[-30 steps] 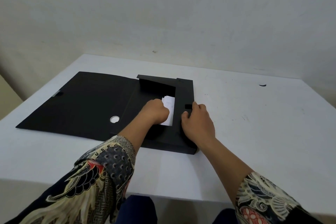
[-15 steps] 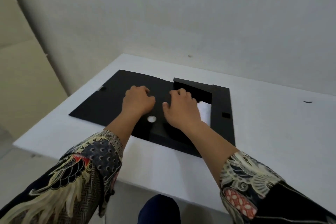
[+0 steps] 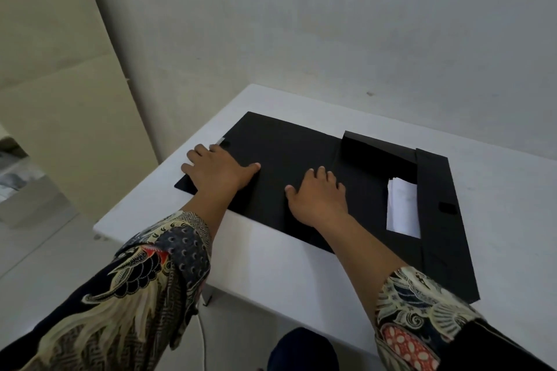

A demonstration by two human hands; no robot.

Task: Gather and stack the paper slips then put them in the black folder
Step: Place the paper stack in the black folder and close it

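The black folder point(image 3: 289, 153) lies open on the white table point(image 3: 271, 268). A stack of white paper slips point(image 3: 402, 208) rests inside its right half, partly hidden under the inner flaps. My left hand point(image 3: 217, 172) lies spread over the far left edge of the open cover, thumb on the cover and fingertips past the edge. I cannot tell whether those fingertips hook under it. My right hand point(image 3: 316, 199) rests palm down on the folder's middle, left of the slips, fingers apart and holding nothing.
The folder's right flap point(image 3: 443, 220) with a small closure slot reaches the table's near edge. The table's left corner is close beside my left hand. A pale wall stands behind, floor lies to the left, and a white cable hangs below the table.
My left hand left the tray with the slips and moved to the cover's left edge. My right hand moved from the right flap to the folder's middle. The view swung left.
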